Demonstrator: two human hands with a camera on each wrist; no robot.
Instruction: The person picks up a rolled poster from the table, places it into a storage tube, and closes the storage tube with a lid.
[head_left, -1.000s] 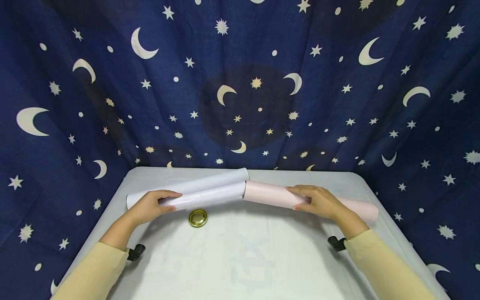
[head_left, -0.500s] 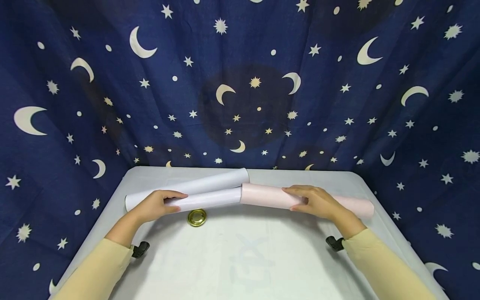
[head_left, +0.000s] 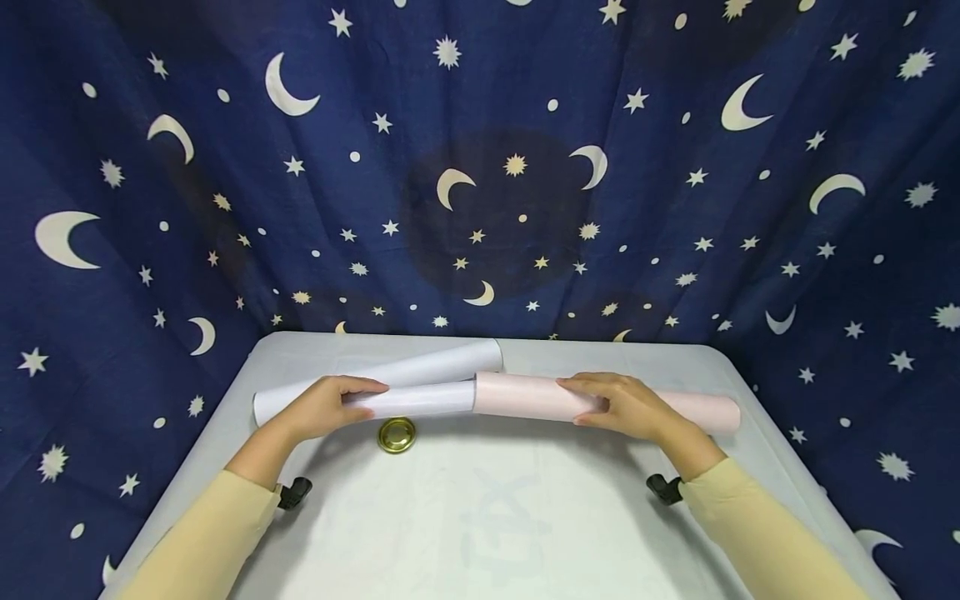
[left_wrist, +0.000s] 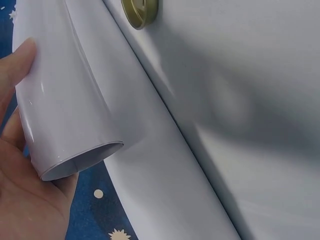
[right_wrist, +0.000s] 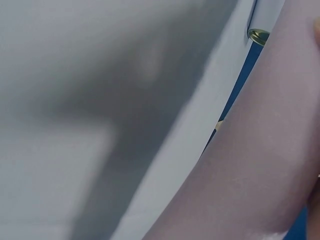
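My left hand [head_left: 318,410] grips a glossy white paper roll [head_left: 427,400], thumb and fingers on opposite sides. The roll's hollow left end shows beside the palm in the left wrist view. Its right end goes out of sight at the left mouth of a pale pink roll [head_left: 517,396], the two nearly in one line. My right hand [head_left: 622,406] grips the pink roll around its middle. In the right wrist view the pink roll [right_wrist: 245,140] fills the right side, with only a little of the hand at the edge. A second white roll [head_left: 450,362] lies behind the held one.
A round gold lid [head_left: 396,435] lies on the white-covered table [head_left: 480,517] just in front of the held white roll. A dark blue curtain [head_left: 480,192] with moons and stars stands behind and at both sides.
My left hand has moved right with its white roll, and the pink roll has shifted left and slightly nearer. Less white roll shows between them. The rear white roll and lid stay put.
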